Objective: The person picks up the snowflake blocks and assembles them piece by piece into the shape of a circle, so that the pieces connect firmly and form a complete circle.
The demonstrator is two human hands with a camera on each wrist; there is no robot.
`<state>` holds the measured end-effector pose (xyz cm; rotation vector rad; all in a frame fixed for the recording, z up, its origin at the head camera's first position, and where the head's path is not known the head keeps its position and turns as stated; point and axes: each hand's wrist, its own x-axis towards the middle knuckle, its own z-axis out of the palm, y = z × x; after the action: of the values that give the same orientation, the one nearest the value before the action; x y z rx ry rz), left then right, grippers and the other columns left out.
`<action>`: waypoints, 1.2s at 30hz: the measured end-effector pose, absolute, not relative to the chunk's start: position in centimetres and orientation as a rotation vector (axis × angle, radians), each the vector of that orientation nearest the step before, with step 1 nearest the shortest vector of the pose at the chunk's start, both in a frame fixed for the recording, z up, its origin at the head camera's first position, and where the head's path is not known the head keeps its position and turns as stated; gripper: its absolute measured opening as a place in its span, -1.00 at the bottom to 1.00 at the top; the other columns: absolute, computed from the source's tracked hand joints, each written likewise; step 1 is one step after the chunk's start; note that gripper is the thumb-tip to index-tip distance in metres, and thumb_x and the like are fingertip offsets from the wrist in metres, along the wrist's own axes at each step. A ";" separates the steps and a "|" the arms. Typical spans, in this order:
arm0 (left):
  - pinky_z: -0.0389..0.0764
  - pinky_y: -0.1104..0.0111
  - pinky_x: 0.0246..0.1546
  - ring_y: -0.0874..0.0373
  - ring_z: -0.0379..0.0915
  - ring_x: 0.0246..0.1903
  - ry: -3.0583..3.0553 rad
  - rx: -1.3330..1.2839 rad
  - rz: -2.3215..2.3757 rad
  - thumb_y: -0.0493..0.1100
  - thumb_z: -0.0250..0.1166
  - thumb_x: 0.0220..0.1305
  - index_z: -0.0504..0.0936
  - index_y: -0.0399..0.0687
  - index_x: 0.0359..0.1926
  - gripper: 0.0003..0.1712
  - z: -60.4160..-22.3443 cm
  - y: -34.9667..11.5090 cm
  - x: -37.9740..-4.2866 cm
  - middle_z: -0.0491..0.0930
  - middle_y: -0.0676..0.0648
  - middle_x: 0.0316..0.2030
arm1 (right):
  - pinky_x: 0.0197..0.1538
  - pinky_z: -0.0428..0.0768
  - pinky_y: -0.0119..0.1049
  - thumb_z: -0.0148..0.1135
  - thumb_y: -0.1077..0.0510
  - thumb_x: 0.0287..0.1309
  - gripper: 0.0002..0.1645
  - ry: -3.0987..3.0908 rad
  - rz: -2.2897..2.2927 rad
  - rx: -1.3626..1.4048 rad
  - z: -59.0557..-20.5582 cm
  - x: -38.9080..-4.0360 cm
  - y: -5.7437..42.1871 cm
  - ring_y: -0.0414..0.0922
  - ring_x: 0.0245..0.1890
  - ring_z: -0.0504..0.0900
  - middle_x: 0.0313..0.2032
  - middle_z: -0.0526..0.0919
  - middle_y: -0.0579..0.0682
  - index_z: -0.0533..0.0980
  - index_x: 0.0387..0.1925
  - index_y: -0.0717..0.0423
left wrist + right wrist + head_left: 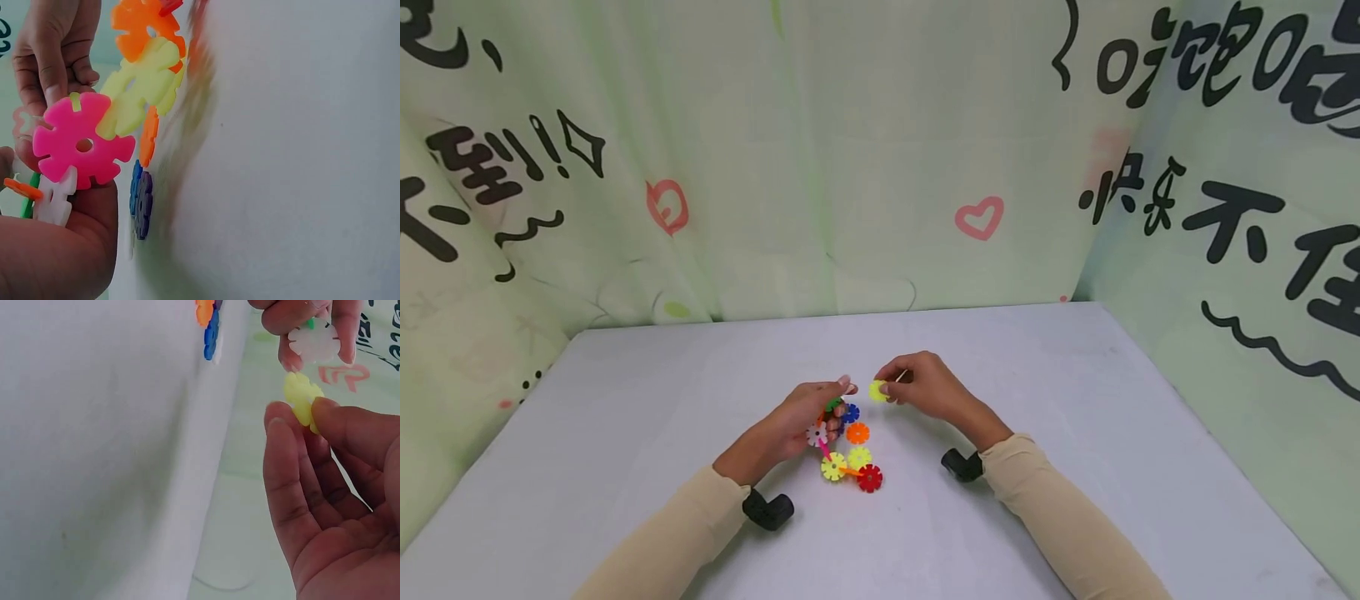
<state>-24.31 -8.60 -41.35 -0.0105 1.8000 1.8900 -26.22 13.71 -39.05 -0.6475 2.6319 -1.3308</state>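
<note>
My left hand point(796, 422) holds a linked chain of notched, flower-shaped plastic discs. In the head view the chain curves below the fingers: a white disc point(817, 434), yellow discs point(833, 467), a red disc point(870, 478), an orange disc point(857, 432) and a blue disc point(851, 413). Close up in the left wrist view, a pink disc point(59, 140) partly covers the fingers. A whitish translucent disc point(314, 345) sits between the left fingertips. Thumb and fingers of my right hand point(934, 390) pinch a loose yellow disc point(301, 397), a small gap away from the whitish one.
Both hands are over a table with a white cloth point(1037, 375). Printed curtains point(865, 167) enclose its back and sides. A black wrist camera point(767, 508) is strapped below the left hand, another black camera point(962, 465) below the right.
</note>
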 end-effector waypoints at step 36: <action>0.42 0.41 -0.48 0.15 0.25 -0.57 1.729 0.157 1.955 0.14 0.01 0.46 0.33 -0.38 0.01 -0.43 -40.7 -8.5 -24.2 0.33 -0.02 -0.50 | -0.20 0.66 -0.16 0.20 0.27 0.30 -0.68 2.312 -1.725 -0.595 -39.0 -26.1 12.7 0.24 -0.31 0.67 -0.25 0.70 0.17 0.58 0.05 0.29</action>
<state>-24.23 -8.54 -40.73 0.1568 1.7288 1.9549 -26.11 12.73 -38.96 -0.5946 2.3115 -1.7247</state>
